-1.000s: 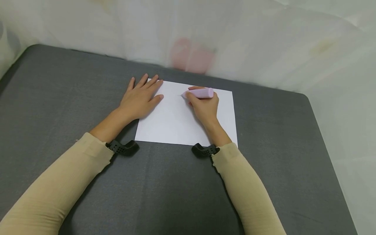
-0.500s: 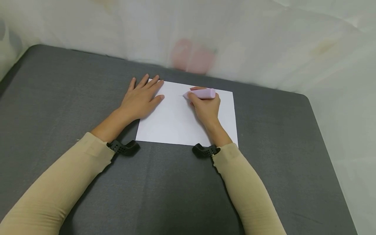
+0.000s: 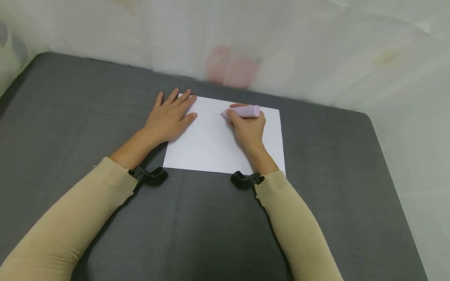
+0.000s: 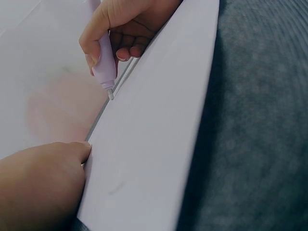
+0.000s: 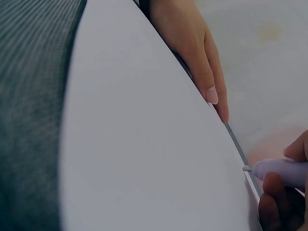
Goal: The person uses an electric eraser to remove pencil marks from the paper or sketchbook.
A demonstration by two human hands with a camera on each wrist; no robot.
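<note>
While left hand (image 3: 168,117) flattens paper (image 3: 211,144), right hand (image 3: 249,128) grips pen (image 3: 242,112)

Smooth matt white paper sheet (image 3: 218,148) lies on a ribbed grey cloth tabletop (image 3: 70,101), beside a satiny pink plastic pen (image 3: 243,111).

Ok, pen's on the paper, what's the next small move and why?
Probably draw the tip slowly along the sheet toward the right. The right hand grips the pink pen with its tip at the white paper, beside a faint mark, and the left hand lies flat on the sheet's left edge, steadying it.
</note>
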